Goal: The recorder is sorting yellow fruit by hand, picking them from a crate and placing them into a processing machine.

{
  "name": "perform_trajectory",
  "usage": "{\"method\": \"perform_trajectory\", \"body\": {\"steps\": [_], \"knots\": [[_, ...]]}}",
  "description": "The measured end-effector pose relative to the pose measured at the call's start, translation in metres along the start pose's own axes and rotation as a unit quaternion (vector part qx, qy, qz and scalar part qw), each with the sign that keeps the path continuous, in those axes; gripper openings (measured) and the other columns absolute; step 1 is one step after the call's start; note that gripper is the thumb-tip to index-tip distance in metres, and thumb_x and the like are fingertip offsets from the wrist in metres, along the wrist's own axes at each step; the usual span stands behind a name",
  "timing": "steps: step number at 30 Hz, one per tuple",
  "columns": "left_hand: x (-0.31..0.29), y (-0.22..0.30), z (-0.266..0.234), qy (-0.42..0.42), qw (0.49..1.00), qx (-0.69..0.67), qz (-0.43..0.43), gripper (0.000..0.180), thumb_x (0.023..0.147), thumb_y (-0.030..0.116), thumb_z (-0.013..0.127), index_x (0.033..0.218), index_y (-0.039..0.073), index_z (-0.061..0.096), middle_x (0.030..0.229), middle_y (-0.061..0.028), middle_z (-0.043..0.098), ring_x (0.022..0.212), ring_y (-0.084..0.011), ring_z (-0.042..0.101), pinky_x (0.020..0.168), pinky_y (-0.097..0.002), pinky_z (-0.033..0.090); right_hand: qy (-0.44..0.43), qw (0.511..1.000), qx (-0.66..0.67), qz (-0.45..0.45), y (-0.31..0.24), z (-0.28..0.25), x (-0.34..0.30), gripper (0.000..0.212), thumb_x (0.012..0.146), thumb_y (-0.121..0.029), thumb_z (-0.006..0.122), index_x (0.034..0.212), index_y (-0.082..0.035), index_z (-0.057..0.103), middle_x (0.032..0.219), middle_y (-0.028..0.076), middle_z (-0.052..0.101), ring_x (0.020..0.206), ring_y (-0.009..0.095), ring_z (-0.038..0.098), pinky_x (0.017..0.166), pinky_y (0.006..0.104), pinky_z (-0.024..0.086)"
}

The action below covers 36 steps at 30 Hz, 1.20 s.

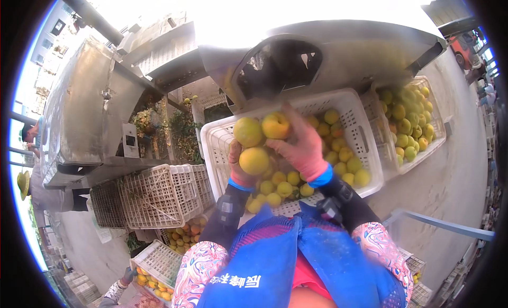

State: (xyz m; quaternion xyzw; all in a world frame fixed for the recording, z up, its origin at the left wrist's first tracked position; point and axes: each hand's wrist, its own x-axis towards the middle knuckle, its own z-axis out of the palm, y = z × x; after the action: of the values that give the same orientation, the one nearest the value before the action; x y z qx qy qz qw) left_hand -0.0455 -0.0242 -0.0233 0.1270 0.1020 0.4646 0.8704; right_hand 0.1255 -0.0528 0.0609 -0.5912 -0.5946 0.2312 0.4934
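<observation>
Both my hands are raised over a white plastic crate point(212, 149) and wear pink-orange gloves with blue cuffs. My left hand point(239, 167) is closed around peach-like fruit, with one yellow-green fruit point(254, 161) in front of its palm and another yellow-green fruit point(248, 131) above it at the fingers. My right hand point(304, 149), slightly blurred, curls its thumb and fingers against a yellow fruit with an orange blush point(275, 126). All three fruits sit close together between the hands. More small-looking yellow-green fruits point(284, 189) lie lower in the crate, partly hidden by my hands.
A metal machine with a dark opening point(279, 64) stands just beyond the crate. To the right is another fruit-filled crate point(443, 125). Stacked crates point(153, 197) stand at left, and a blue-grey rail point(444, 224) runs at right. Other people are at the left edge and lower left.
</observation>
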Motion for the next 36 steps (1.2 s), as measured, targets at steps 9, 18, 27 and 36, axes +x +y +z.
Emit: {"method": "perform_trajectory", "body": {"steps": [9, 18, 27, 36], "knots": [[0.004, 0.006, -0.027, 0.004, 1.000, -0.031, 0.004, 0.071, 0.096, 0.054, 0.056, 0.144, 0.002, 0.043, 0.137, -0.0180, 0.054, 0.123, -0.0330, 0.056, 0.107, -0.0465, 0.045, 0.123, 0.958, -0.222, -0.131, 0.008, 0.021, 0.061, 0.066, 0.074, -0.019, 0.079, 0.131, 0.004, 0.055, 0.119, 0.023, 0.064, 0.099, 0.041, 0.061, 0.089, 0.0505, 0.048], [0.013, 0.021, 0.005, 0.031, 0.996, -0.048, -0.073, 0.073, 0.097, 0.066, 0.046, 0.137, 0.005, 0.052, 0.122, -0.0175, 0.062, 0.106, -0.0298, 0.064, 0.089, -0.0437, 0.056, 0.056, 0.955, -0.292, -0.008, 0.017, 0.051, 0.112, 0.069, 0.082, -0.033, 0.075, 0.141, -0.006, 0.053, 0.130, 0.016, 0.063, 0.123, 0.032, 0.056, 0.105, 0.0451, 0.042], [0.025, 0.022, 0.049, -0.008, 0.992, 0.024, -0.125, 0.066, 0.100, 0.059, 0.048, 0.141, 0.007, 0.048, 0.134, -0.0094, 0.056, 0.121, -0.0235, 0.056, 0.102, -0.0389, 0.048, -0.128, 0.980, 0.142, 0.064, -0.002, 0.007, 0.024, 0.080, 0.078, -0.032, 0.079, 0.146, -0.005, 0.046, 0.128, 0.021, 0.062, 0.108, 0.029, 0.066, 0.090, 0.0385, 0.052], [0.043, 0.015, 0.066, -0.032, 0.709, 0.698, 0.097, 0.051, 0.098, 0.032, 0.059, 0.138, 0.003, 0.051, 0.129, -0.0089, 0.061, 0.116, -0.0211, 0.061, 0.097, -0.0341, 0.051, 0.099, 0.971, -0.184, -0.117, 0.020, 0.011, 0.049, 0.078, 0.077, -0.033, 0.080, 0.140, 0.001, 0.049, 0.125, 0.025, 0.061, 0.109, 0.043, 0.059, 0.091, 0.0462, 0.050]]}}
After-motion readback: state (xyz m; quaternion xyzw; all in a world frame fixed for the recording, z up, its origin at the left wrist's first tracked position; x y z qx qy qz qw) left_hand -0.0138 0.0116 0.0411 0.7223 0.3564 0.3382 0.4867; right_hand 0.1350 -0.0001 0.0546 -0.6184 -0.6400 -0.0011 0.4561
